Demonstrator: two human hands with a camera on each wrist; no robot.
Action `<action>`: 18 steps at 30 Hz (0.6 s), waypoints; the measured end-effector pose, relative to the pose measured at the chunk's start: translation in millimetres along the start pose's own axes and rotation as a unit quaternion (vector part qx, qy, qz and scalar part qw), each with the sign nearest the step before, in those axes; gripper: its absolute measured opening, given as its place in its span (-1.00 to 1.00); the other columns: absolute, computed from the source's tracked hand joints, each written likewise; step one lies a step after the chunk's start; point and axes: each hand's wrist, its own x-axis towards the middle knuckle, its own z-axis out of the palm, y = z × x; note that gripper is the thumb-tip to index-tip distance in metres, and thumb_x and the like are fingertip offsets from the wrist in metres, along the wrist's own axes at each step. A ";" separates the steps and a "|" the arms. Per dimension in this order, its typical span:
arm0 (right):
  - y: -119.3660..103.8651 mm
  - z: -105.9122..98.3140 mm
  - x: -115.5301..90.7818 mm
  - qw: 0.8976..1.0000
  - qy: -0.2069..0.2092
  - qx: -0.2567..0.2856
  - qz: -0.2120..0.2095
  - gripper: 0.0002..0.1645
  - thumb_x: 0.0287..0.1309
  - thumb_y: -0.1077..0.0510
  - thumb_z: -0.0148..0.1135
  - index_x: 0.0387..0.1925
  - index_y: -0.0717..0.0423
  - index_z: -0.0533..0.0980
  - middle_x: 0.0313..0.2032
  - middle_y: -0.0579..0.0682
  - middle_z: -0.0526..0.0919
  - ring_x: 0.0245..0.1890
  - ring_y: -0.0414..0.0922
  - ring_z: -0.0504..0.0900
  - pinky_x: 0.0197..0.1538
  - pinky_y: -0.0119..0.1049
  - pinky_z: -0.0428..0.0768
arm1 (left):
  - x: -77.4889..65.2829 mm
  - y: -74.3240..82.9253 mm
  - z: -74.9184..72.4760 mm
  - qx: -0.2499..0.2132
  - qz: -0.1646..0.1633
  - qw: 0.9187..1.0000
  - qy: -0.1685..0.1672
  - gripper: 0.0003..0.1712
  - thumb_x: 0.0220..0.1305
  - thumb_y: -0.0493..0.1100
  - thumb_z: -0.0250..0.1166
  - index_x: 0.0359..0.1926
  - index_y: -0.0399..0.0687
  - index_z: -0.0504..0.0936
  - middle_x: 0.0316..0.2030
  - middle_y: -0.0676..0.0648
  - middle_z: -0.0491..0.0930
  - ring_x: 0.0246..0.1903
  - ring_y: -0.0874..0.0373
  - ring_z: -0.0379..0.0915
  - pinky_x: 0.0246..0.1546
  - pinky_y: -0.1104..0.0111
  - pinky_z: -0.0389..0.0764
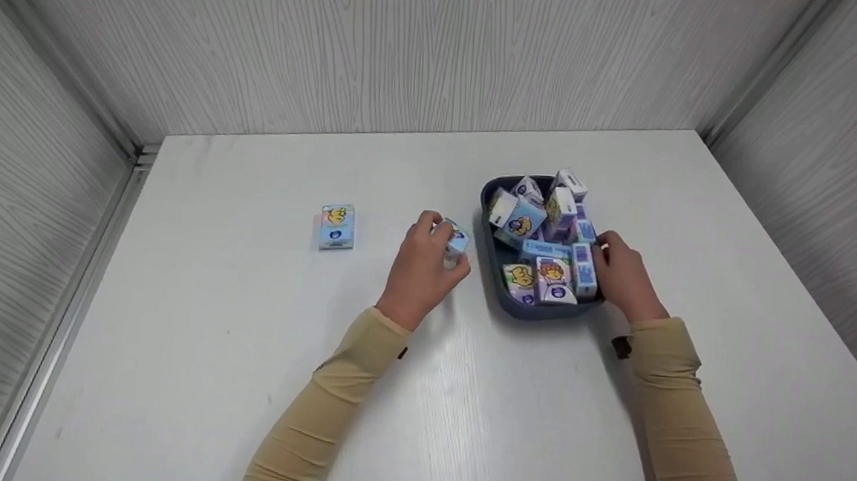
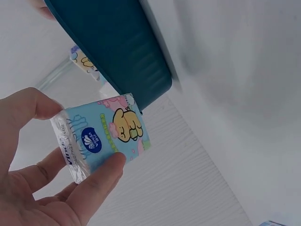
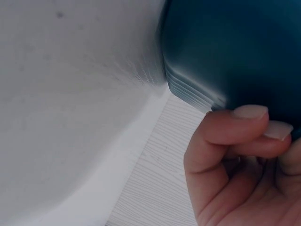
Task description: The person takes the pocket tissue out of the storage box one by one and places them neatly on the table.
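Note:
My left hand [image 1: 421, 270] pinches a small light-blue tissue pack [image 2: 106, 129] between thumb and fingers, just left of a dark blue plastic basket [image 1: 539, 310]. A yellow cartoon figure and a Vinda logo face the left wrist camera. My right hand [image 1: 625, 278] grips the basket's right side near the rim, its curled fingers [image 3: 235, 127] against the outer wall. Piled inside the basket are several tissue packs [image 1: 554, 282] in blue, white and purple, some standing above the rim.
Another light-blue tissue pack [image 1: 337, 226] lies on the white table [image 1: 191, 345], left of my left hand. Grey wood-grain panels [image 1: 410, 53] enclose the table at the back and on both sides.

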 end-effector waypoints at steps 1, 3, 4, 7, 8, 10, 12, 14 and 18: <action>0.1 -0.4 -0.1 1.000 -0.001 0.001 0.000 -0.57 0.47 0.07 -0.24 0.09 0.36 0.30 -0.29 0.26 0.53 -0.37 0.05 0.49 -0.31 -0.10 0.43 | 0.0 -1.7 0.0 0.001 -0.005 1.000 -0.006 -0.72 0.13 -0.22 0.29 -0.14 -0.28 0.58 -0.03 -0.20 0.42 -0.17 0.02 0.43 -0.09 0.32 0.52; 0.2 -0.8 -0.3 1.000 -0.001 0.002 0.002 -0.56 0.47 0.07 -0.25 0.10 0.36 0.30 -0.28 0.26 0.54 -0.35 0.05 0.50 -0.30 -0.10 0.43 | 0.0 -4.4 -0.1 0.005 -0.015 1.000 -0.018 -0.72 0.13 -0.23 0.29 -0.14 -0.30 0.58 -0.03 -0.21 0.46 -0.17 -0.02 0.44 -0.10 0.30 0.52; 0.0 -0.8 -0.3 1.000 -0.001 0.002 0.001 -0.56 0.47 0.07 -0.25 0.10 0.36 0.30 -0.28 0.27 0.54 -0.35 0.06 0.50 -0.30 -0.10 0.43 | -0.2 -5.6 -0.2 0.008 -0.019 0.999 -0.024 -0.71 0.12 -0.23 0.29 -0.14 -0.31 0.58 -0.02 -0.22 0.48 -0.17 -0.04 0.45 -0.10 0.28 0.52; -0.2 -1.0 -0.3 1.000 -0.002 0.006 0.001 -0.56 0.47 0.07 -0.25 0.10 0.36 0.30 -0.29 0.26 0.54 -0.37 0.06 0.50 -0.32 -0.10 0.43 | -0.6 -8.1 -0.7 0.021 -0.034 0.998 -0.045 -0.68 0.13 -0.24 0.30 -0.11 -0.35 0.58 0.03 -0.27 0.50 -0.12 -0.10 0.47 -0.07 0.25 0.53; 0.0 -0.9 -0.2 1.000 -0.001 0.006 0.001 -0.56 0.47 0.07 -0.25 0.10 0.35 0.30 -0.28 0.26 0.54 -0.37 0.05 0.50 -0.32 -0.11 0.43 | -0.7 -8.6 -0.8 0.024 -0.038 0.998 -0.053 -0.67 0.13 -0.23 0.30 -0.10 -0.36 0.58 0.05 -0.28 0.50 -0.11 -0.11 0.48 -0.06 0.24 0.53; 0.2 -0.9 0.0 1.000 0.001 0.007 -0.003 -0.56 0.47 0.07 -0.25 0.10 0.36 0.30 -0.29 0.25 0.54 -0.37 0.05 0.50 -0.33 -0.11 0.43 | -1.1 -9.4 -0.7 0.030 -0.046 0.996 -0.068 -0.66 0.13 -0.24 0.30 -0.08 -0.37 0.58 0.08 -0.30 0.49 -0.08 -0.13 0.48 -0.04 0.23 0.53; 0.8 -0.6 0.1 1.000 0.001 0.006 -0.006 -0.56 0.48 0.07 -0.25 0.09 0.36 0.30 -0.31 0.24 0.54 -0.40 0.03 0.50 -0.35 -0.13 0.43 | -1.7 -9.8 -0.6 0.036 -0.054 0.994 -0.084 -0.65 0.13 -0.24 0.30 -0.08 -0.37 0.59 0.08 -0.30 0.49 -0.09 -0.13 0.49 -0.05 0.22 0.54; 1.2 -0.1 -0.1 1.000 0.003 0.001 -0.012 -0.57 0.48 0.08 -0.25 0.09 0.36 0.31 -0.36 0.22 0.53 -0.46 0.01 0.47 -0.39 -0.14 0.41 | -2.8 -9.9 -0.6 0.043 -0.059 0.993 -0.096 -0.65 0.13 -0.24 0.31 -0.08 -0.37 0.58 0.03 -0.28 0.52 -0.12 -0.12 0.49 -0.08 0.23 0.55; 1.5 0.7 -0.7 1.000 0.005 -0.005 -0.018 -0.58 0.47 0.09 -0.25 0.09 0.36 0.31 -0.44 0.18 0.50 -0.55 -0.01 0.42 -0.46 -0.16 0.37 | -5.1 -9.6 -0.9 0.061 -0.073 0.989 -0.115 -0.68 0.14 -0.24 0.31 -0.09 -0.33 0.58 -0.13 -0.21 0.58 -0.22 -0.04 0.49 -0.20 0.23 0.56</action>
